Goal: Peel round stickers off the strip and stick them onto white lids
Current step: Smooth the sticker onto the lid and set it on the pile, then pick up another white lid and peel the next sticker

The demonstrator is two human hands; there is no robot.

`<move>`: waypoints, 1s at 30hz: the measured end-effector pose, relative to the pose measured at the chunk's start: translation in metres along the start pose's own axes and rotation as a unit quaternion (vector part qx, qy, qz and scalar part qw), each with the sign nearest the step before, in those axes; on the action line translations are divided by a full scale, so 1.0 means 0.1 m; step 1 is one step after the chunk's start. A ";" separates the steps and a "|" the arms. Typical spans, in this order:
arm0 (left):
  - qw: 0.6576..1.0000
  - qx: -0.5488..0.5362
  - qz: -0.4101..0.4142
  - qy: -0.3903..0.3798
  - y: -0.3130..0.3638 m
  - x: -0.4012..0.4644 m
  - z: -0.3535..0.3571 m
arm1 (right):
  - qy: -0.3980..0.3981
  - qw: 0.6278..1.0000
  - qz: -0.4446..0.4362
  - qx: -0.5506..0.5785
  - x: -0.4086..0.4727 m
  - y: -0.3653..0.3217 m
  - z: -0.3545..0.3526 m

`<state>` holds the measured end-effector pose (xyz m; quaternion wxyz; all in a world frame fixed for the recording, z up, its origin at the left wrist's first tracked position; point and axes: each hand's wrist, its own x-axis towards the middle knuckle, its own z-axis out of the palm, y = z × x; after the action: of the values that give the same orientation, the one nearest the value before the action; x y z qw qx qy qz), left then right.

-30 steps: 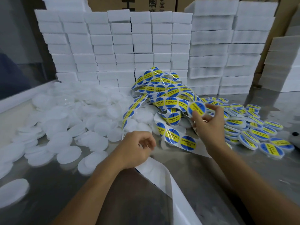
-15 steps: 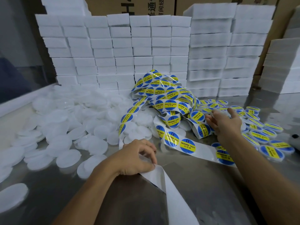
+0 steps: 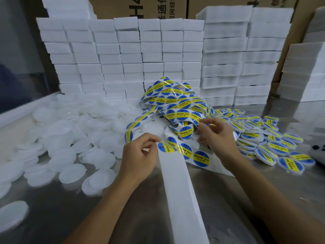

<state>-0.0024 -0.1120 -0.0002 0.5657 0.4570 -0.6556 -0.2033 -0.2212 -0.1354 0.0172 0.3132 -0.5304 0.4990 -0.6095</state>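
Note:
A long white backing strip [image 3: 179, 191] runs from the bottom of the view up into a tangled heap of blue-and-yellow round stickers [image 3: 177, 103]. My left hand [image 3: 139, 155] pinches the strip's edge beside the first remaining sticker [image 3: 164, 147]. My right hand [image 3: 217, 136] is just right of it, fingers curled into a loop of the strip; the exact grip is hard to make out. Plain white lids [image 3: 70, 131] lie piled to the left. Lids with stickers on them [image 3: 274, 147] are heaped to the right.
Stacks of white boxes [image 3: 123, 59] form a wall behind the piles, with cardboard cartons above. The work surface is a shiny metal table [image 3: 52, 217]. A dark grey object [image 3: 319, 152] sits at the right edge.
My right hand set a stickered lid on the right pile, then came back left to the strip. My left hand pulled the strip so more bare backing trails toward me.

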 end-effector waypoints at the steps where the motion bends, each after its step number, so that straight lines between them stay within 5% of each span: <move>1: 0.997 -0.062 -0.037 -0.009 0.02 0.01 0.00 | -0.046 0.999 -0.003 -0.011 -0.08 -0.04 0.07; 6: 0.970 -0.208 -0.126 -0.023 0.10 0.02 0.01 | -0.178 0.983 -0.049 -0.015 -0.35 -0.09 0.37; 11: 0.944 -0.256 -0.187 -0.092 0.09 0.00 0.03 | -0.136 0.984 -0.093 -0.060 -0.39 -0.03 0.49; 21: 0.979 -0.160 -0.122 -0.039 -0.02 0.00 0.08 | -0.101 0.969 -0.172 -0.148 -0.39 0.06 0.48; 30: 0.996 -0.016 -0.033 -0.083 -0.13 -0.03 0.12 | -0.034 0.995 -0.077 -0.055 -0.31 0.05 0.47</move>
<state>-0.0088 -0.1191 -0.0147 0.5095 0.4504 -0.6816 -0.2700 -0.1699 -0.1219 -0.0011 0.2525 -0.6041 0.4785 -0.5851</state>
